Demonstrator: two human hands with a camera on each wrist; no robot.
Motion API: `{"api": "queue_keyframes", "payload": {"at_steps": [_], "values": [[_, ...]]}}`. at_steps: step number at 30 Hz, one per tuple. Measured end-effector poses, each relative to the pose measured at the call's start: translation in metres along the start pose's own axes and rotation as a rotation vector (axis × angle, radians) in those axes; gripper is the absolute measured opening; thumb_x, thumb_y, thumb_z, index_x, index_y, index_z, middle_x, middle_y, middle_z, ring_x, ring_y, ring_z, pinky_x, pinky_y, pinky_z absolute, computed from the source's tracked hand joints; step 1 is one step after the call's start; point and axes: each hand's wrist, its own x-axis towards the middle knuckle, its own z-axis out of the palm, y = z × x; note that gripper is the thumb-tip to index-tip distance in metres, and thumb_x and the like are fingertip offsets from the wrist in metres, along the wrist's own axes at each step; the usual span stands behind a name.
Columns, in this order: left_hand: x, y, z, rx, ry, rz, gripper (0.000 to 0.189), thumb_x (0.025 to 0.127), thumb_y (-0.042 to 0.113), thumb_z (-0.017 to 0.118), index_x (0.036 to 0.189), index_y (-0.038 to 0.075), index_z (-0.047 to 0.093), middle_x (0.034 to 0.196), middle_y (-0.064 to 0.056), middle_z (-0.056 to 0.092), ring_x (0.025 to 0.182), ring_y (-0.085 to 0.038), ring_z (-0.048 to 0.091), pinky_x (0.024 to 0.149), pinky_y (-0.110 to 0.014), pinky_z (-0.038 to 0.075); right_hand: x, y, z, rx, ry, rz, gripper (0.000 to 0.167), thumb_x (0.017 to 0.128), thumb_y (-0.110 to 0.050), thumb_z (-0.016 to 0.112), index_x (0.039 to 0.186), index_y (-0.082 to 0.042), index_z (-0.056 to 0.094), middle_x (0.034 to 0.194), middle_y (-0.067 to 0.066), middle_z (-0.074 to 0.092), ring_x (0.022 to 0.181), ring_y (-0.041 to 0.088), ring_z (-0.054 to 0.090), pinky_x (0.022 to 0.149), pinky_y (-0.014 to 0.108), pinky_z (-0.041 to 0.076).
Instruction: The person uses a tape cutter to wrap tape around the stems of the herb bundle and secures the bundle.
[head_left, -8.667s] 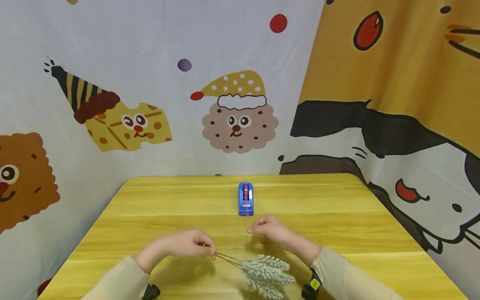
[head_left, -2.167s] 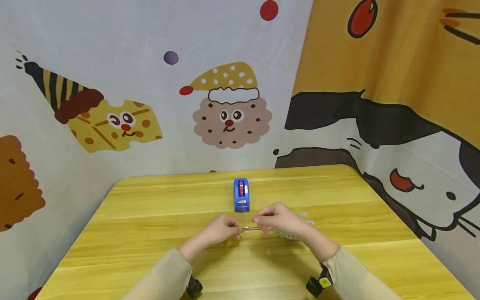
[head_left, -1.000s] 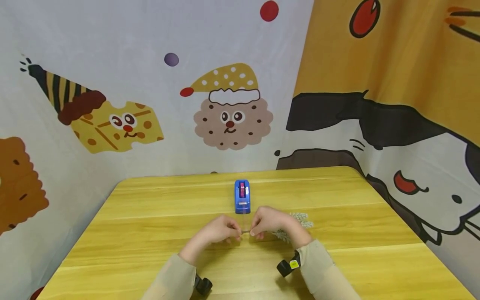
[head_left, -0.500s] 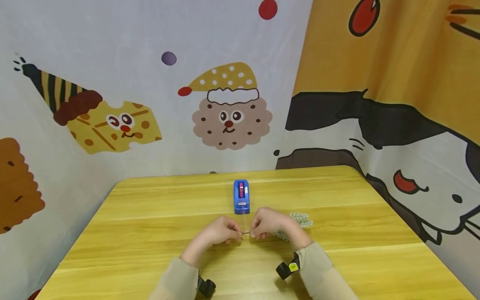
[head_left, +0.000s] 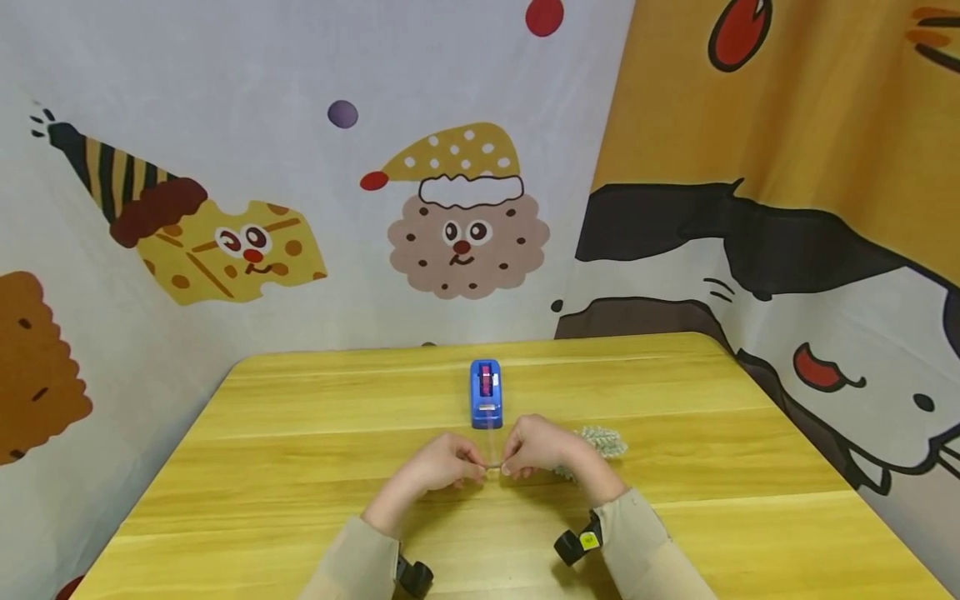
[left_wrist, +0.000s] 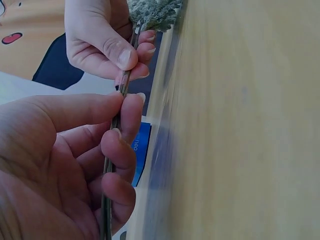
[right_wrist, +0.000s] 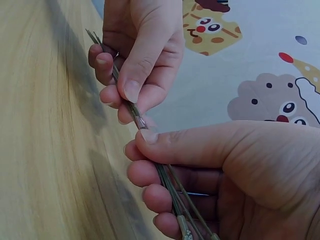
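Note:
Both hands pinch the thin green stems (right_wrist: 172, 192) of a bunch of pale grey-green flower sprigs (head_left: 602, 442), held level above the table. My left hand (head_left: 444, 462) grips the bare ends with thumb and curled fingers. Right beside it, my right hand (head_left: 542, 444) pinches the stems nearer the flower heads, which are partly hidden behind that wrist. A blue tape dispenser (head_left: 486, 417) stands just beyond the hands. From it a strip of clear tape (head_left: 492, 446) runs to the stems between the fingertips, where a shiny bit of tape (right_wrist: 140, 121) lies around them.
The wood-grain table (head_left: 300, 417) spreads around the hands. Behind it hangs a cartoon-printed cloth (head_left: 300, 67). Black wrist cameras (head_left: 573, 546) are strapped under both sleeves.
Earlier the left hand alone held the stems, with the right hand apart near the dispenser. Both hands then met on the stems at the tape; lately they have barely moved.

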Motion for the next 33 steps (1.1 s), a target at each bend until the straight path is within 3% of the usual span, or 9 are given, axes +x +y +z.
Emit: {"api": "queue_keyframes", "payload": {"at_steps": [9, 26, 33], "values": [[0.002, -0.001, 0.000, -0.005, 0.022, 0.027, 0.007, 0.087, 0.006, 0.067, 0.087, -0.001, 0.069, 0.076, -0.004, 0.068, 0.062, -0.017, 0.056, 0.058, -0.033, 0.049, -0.002, 0.000, -0.004, 0.004, -0.007, -0.031, 0.009, 0.086, -0.008, 0.071, 0.078, -0.006, 0.075, 0.064, 0.000, 0.066, 0.057, 0.019, 0.063, 0.054, 0.030, 0.052], [-0.001, 0.005, 0.000, 0.024, 0.051, 0.044, 0.005, 0.084, 0.004, 0.070, 0.084, -0.001, 0.070, 0.073, -0.002, 0.064, 0.058, -0.017, 0.054, 0.053, -0.032, 0.047, -0.007, -0.010, -0.006, -0.011, -0.013, -0.013, 0.012, 0.087, -0.003, 0.068, 0.077, -0.004, 0.072, 0.064, 0.002, 0.064, 0.055, 0.018, 0.062, 0.052, 0.031, 0.052], [-0.001, 0.004, -0.001, 0.016, 0.030, 0.055, 0.007, 0.084, 0.005, 0.069, 0.086, -0.001, 0.070, 0.074, -0.001, 0.065, 0.059, -0.017, 0.057, 0.057, -0.037, 0.052, -0.007, -0.009, -0.007, -0.023, -0.015, -0.033, 0.011, 0.087, -0.004, 0.068, 0.077, -0.006, 0.072, 0.064, -0.001, 0.063, 0.054, 0.013, 0.057, 0.052, 0.028, 0.050]]}}
